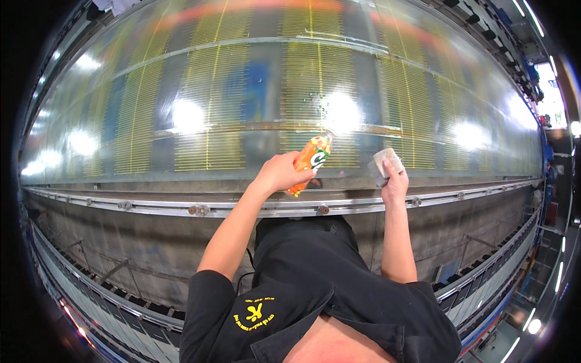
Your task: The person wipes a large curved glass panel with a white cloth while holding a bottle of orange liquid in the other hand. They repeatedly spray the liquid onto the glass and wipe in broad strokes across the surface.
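My left hand [283, 173] is wrapped round a plastic bottle [316, 154] with an orange label. The bottle tilts, its neck pointing away from me over the glossy table surface [260, 145]. Small droplets or specks lie on the surface beyond the neck. My right hand [394, 181] grips a pale, whitish block-like pad [388, 160] between thumb and fingers. Its exact kind cannot be made out. The pad is just above or on the near part of the surface, and a grey reflection or shadow shows beside it.
Yellow ruled line patterns [209, 115] run across the long table. A metal rail [157, 207] with bolts follows its near edge, in front of my body. Rack-like frames [121, 302] stand behind me on both sides. Bright lamp reflections [189, 116] cover parts of the surface.
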The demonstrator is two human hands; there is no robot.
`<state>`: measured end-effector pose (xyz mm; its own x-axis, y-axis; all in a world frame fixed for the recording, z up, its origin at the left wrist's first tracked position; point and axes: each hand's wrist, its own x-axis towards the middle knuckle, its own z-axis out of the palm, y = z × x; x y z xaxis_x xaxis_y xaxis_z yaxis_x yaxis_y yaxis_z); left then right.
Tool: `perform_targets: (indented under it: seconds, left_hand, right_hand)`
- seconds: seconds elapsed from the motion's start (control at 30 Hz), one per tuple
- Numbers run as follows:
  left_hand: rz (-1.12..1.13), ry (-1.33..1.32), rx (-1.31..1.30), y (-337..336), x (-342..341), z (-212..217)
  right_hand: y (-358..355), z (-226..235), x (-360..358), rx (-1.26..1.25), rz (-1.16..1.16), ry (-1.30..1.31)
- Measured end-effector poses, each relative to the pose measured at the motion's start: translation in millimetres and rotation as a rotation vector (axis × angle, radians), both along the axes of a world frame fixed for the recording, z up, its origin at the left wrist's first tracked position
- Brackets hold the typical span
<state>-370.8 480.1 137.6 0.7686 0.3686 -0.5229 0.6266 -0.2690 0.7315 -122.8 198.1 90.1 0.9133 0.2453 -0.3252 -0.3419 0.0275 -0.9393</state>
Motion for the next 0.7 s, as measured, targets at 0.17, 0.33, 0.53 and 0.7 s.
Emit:
perform_targets:
  seconds: [0.17,0.33,0.53,0.7]
  left_hand:
    - [0.384,-0.210,-0.030,9,-84,-39]
    - [0.771,-0.310,0.016,19,-192,-48]
    - [1.084,-0.316,0.272,17,-268,-51]
    - [1.166,-0.440,0.301,28,-252,-80]
  right_hand:
    - [53,-33,-33,-0.499,0.148,-0.589]
    - [108,-123,-52,-0.887,0.739,-1.187]
    - [287,-139,49,-1.005,0.420,-1.069]
    - [308,-122,-79,-0.768,0.920,-1.398]
